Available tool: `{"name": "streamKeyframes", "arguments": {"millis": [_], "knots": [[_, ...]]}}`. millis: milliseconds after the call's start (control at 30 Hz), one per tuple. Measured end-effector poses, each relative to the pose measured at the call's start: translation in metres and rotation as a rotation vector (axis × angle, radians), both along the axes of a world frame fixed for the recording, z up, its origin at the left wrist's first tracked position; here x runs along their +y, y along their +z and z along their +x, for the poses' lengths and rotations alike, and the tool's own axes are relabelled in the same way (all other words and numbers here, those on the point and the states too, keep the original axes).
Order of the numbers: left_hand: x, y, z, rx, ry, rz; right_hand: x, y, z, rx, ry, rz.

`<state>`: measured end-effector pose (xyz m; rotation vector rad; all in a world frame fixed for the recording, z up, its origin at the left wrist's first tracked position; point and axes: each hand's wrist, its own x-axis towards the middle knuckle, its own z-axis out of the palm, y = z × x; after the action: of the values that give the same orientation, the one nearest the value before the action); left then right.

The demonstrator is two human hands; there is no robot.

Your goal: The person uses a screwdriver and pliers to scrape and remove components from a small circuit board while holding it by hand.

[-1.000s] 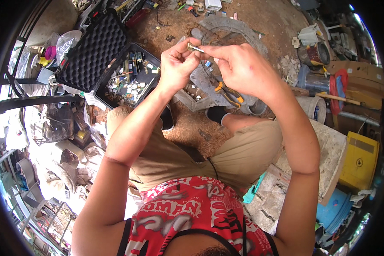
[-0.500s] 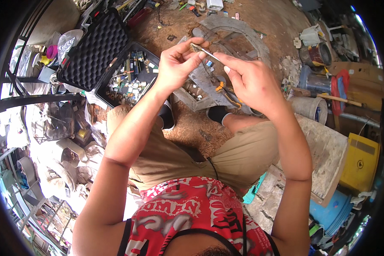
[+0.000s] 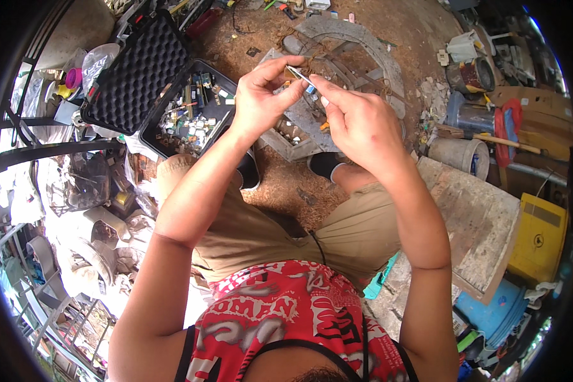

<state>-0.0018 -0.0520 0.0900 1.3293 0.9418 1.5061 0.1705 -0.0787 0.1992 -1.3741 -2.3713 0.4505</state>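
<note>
Out in front, above the ground, my two hands meet. My left hand (image 3: 261, 95) pinches a small flat piece (image 3: 291, 73), dark and yellowish, perhaps a bit of circuit board; the fingers partly cover it. A slim metal tool (image 3: 302, 76) is held in my right hand (image 3: 361, 124), its far end against or right beside that piece. Whether it is a screwdriver or tweezers I cannot tell, since my fingers cover its rear part. Below the hands is a grey slab with an orange-handled tool (image 3: 325, 127), largely hidden by my right hand.
At front left an open black case (image 3: 151, 141) with a foam-lined lid (image 3: 140, 71) holds several small electronic parts. Ahead lies a grey ring-shaped frame (image 3: 382, 54). On the right are a bucket (image 3: 452, 153), a wooden board (image 3: 474, 216) and a yellow box (image 3: 538, 239).
My right hand has moved a little left and down, nearer my left hand. Less of the metal tool shows, and its angle is steeper. The orange-handled tool is now more covered.
</note>
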Motion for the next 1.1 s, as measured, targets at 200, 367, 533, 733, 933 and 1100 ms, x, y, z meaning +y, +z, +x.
{"name": "streamKeyframes", "arguments": {"millis": [200,367,533,733,933,1100], "knots": [[0.002,0.004,-0.004,0.334,0.125,0.178,0.001,-0.002,-0.005,-0.035,0.019,0.034],[-0.006,0.009,0.000,0.369,0.085,0.072,0.007,-0.002,-0.001,-0.139,0.031,-0.043],[-0.005,0.002,0.004,0.327,0.083,0.124,0.026,0.010,0.006,-0.182,0.136,-0.128],[-0.004,-0.007,0.012,0.177,0.014,-0.032,0.049,0.021,0.012,-0.210,0.256,-0.199],[-0.002,-0.004,0.004,0.092,-0.051,-0.194,0.042,0.023,0.006,-0.314,0.116,-0.259],[0.013,-0.003,-0.024,0.286,0.032,-0.244,0.038,-0.012,0.044,0.151,-0.241,-0.258]]}}
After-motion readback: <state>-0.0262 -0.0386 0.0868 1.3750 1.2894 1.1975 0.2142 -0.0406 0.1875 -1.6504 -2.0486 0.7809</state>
